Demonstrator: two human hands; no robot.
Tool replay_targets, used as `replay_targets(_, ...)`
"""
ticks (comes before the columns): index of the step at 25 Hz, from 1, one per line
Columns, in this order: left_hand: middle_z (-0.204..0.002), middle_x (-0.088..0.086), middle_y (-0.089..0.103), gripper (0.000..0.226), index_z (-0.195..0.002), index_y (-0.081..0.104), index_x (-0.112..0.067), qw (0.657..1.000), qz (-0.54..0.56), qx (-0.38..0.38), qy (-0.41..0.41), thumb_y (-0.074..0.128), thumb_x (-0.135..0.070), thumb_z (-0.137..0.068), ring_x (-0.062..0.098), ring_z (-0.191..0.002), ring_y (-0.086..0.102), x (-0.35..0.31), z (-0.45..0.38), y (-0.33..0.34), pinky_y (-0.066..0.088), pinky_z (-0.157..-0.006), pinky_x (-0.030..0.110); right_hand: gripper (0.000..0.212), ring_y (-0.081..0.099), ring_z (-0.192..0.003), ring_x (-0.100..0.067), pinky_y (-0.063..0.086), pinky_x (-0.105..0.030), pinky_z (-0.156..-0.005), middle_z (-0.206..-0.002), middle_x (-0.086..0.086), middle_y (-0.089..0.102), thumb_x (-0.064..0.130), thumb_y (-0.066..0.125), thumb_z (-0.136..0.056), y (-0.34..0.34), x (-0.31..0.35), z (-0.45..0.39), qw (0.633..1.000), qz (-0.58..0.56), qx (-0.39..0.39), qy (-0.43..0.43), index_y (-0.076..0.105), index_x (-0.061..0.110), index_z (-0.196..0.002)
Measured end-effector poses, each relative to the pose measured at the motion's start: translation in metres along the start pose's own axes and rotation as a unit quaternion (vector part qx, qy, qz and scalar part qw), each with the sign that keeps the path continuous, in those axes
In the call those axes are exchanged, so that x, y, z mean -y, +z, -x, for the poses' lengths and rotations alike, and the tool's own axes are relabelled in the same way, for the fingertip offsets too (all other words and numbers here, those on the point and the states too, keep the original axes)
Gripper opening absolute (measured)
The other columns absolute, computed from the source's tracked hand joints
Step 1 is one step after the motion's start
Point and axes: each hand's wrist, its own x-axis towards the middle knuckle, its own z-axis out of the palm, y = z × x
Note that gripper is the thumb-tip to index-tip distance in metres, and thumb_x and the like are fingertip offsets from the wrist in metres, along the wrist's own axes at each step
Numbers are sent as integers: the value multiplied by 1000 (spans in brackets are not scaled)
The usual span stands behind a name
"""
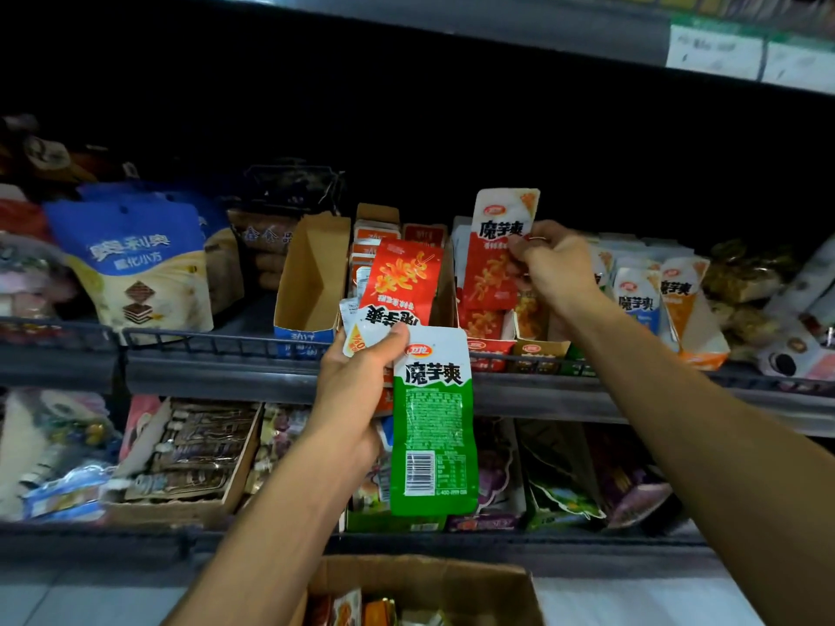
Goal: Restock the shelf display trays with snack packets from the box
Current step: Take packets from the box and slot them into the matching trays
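Pinching a red packet (494, 259) over its tray (485, 343), right fingers (526, 246) clamped; left-hand (357, 381) fan of packets (433, 417), loosely gripped, may be dropped.

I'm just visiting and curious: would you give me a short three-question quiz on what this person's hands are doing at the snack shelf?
1. True or false: the right hand holds a red and white packet above a display tray.
2. Which packet hangs lowest from the left hand? A) blue B) green C) orange
3. Fill in: at the bottom edge sits an open cardboard ____.

Key
1. True.
2. B, the green packet; the left hand also grips an upside-down red packet.
3. Box.
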Motion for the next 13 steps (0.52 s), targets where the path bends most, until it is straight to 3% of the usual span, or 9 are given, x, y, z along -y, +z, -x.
replay_targets(4,-99,7,78,32,-117,64,-19,1000,0,-7,1,73,-18,-87,26,-88,76,2,-4,-2,62,-69,39,13,67,-83,-8,55,-22,-68,-95,2,68,17,57,-97,1,-9,2,999,17,26,30,58,10,-107)
replay_targets(6,-98,6,78,33,-118,63,-20,1000,0,-7,1,74,-18,-87,27,-87,76,4,-5,-2,62,-68,38,5,67,-81,-14,54,-25,-65,-91,0,67,19,59,-95,1,-20,5,991,106,51,60,59,14,-96)
replay_targets(9,-99,7,78,35,-119,63,-19,1000,-5,-8,-6,75,-19,-86,27,-89,76,8,-7,0,62,-72,41,16,68,-74,-25,58,-40,-66,-86,-6,67,21,71,-87,0,-41,5,960,281,11,16,55,20,-83)
replay_targets(11,-98,7,78,36,-120,63,-20,1000,-6,-10,-8,75,-19,-86,27,-88,76,10,-7,1,61,-71,40,25,64,-72,-22,53,-34,-60,-85,-5,62,23,74,-84,0,-44,10,951,307,-37,12,53,16,-94)
replay_targets(13,-96,5,78,34,-119,63,-21,1000,-6,-16,0,74,-19,-86,24,-85,76,10,-8,1,61,-63,35,28,60,-70,-16,47,-30,-59,-81,-2,59,21,70,-87,0,-37,25,971,235,-47,0,50,14,-105)
